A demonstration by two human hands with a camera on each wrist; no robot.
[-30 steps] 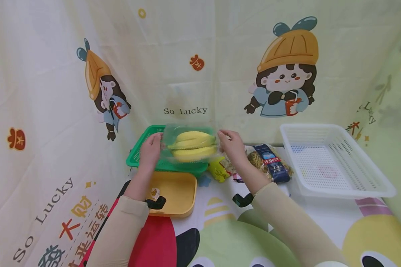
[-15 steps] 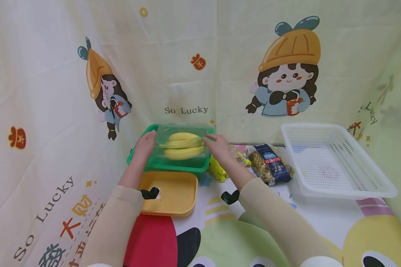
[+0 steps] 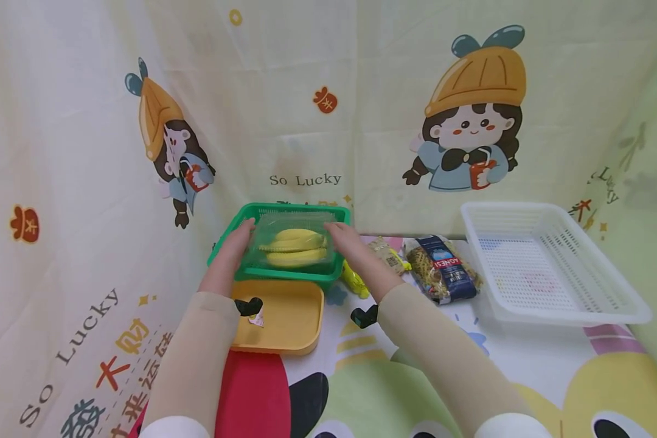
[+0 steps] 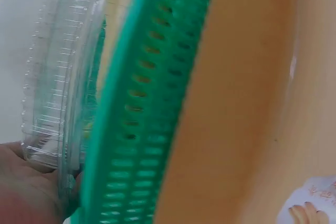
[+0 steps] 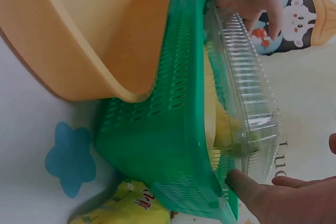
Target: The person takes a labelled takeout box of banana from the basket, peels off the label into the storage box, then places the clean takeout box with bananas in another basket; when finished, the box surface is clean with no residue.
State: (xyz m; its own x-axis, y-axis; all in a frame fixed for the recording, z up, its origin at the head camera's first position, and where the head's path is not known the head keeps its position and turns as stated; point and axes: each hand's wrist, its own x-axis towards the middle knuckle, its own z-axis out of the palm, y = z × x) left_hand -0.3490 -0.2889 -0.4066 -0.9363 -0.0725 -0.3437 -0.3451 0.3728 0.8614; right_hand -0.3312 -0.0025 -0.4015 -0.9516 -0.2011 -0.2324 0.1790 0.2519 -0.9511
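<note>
A clear plastic box with yellow bananas inside sits within the green basket. Its lid stands above the basket's rim in the right wrist view. My left hand holds the box's left end; in the left wrist view its fingers lie around the corner of the clear edge. At the other end my right hand holds the box, with the thumb by the lower edge and another finger near the lid. The box's underside is hidden by the basket wall.
A shallow orange tray stands right in front of the basket. Right of it lie a yellow packet, a small clear bag and a pasta bag. A white perforated basket is farther right.
Both hands have moved the banana box left and lowered it from above the green basket into it. The pasta bag and the white basket have stayed where they were.
</note>
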